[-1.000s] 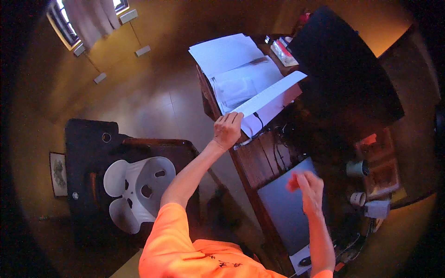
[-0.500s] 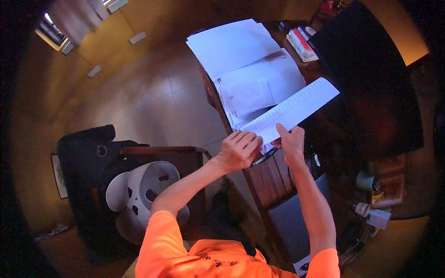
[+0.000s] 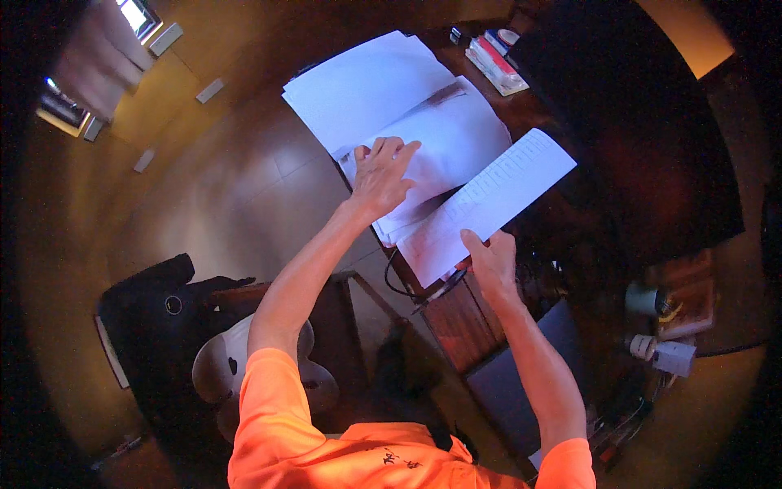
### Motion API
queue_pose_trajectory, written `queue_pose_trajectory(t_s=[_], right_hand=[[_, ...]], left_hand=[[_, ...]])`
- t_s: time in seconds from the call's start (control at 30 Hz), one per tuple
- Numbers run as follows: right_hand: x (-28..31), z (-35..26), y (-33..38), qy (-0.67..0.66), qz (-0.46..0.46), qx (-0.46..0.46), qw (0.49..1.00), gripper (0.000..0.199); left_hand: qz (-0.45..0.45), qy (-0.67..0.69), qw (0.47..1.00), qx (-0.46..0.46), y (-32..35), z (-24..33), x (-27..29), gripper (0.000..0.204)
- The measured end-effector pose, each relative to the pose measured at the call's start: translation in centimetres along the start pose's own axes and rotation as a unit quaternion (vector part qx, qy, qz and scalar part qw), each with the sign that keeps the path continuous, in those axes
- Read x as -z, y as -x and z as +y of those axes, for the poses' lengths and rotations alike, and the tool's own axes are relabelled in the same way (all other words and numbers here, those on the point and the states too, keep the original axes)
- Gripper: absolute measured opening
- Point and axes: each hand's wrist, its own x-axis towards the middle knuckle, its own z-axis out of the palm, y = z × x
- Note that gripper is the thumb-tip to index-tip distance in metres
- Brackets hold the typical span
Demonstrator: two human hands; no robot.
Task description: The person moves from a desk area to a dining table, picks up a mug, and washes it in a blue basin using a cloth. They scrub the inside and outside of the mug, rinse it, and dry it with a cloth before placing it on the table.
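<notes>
My right hand [image 3: 494,265] pinches the lower edge of a printed paper [image 3: 498,202], its thumb lying on top. The paper is a long white strip-like sheet with rows of print along its far side, slanting up to the right; whether it is one sheet or several I cannot tell. My left hand [image 3: 381,179] is over a pile of white papers [image 3: 460,130] to the left, fingers spread and bent, fingertips at the pages. Another white sheet [image 3: 371,81] lies at the pile's far side. A dark gap shows between the pile and the printed paper.
A large black monitor [image 3: 627,122] stands at the right. Small books or boxes [image 3: 497,65] sit behind the papers. A dark cable [image 3: 397,281] loops below the printed paper. A pale chair back [image 3: 228,359] and a black garment [image 3: 155,310] are at lower left; a mug [image 3: 642,299] is at right.
My left hand has left the printed paper's near end and moved up and left onto the pile. The printed paper, still in my right hand, shows more of its near end.
</notes>
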Motion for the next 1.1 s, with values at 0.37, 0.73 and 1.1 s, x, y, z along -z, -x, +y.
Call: queue_pose_trajectory(t_s=[0.37,0.73,1.1], right_hand=[[-0.2,-2.9,0.8,-0.037,-0.019,-0.052,0.998,0.03],[-0.5,-0.3,-0.1,0.008,-0.016,0.014,1.0,0.029],[-0.9,-1.0,-0.1,0.011,-0.017,0.033,0.999,0.028]], left_hand=[[0.008,0.439,0.886,0.151,-0.1,-3.3,0.6,0.02],[-0.038,0.67,0.724,0.159,0.6,-5.8,1.3,0.024],[0.142,0.061,0.983,-0.094,1.8,-0.9,-0.2,0.028]])
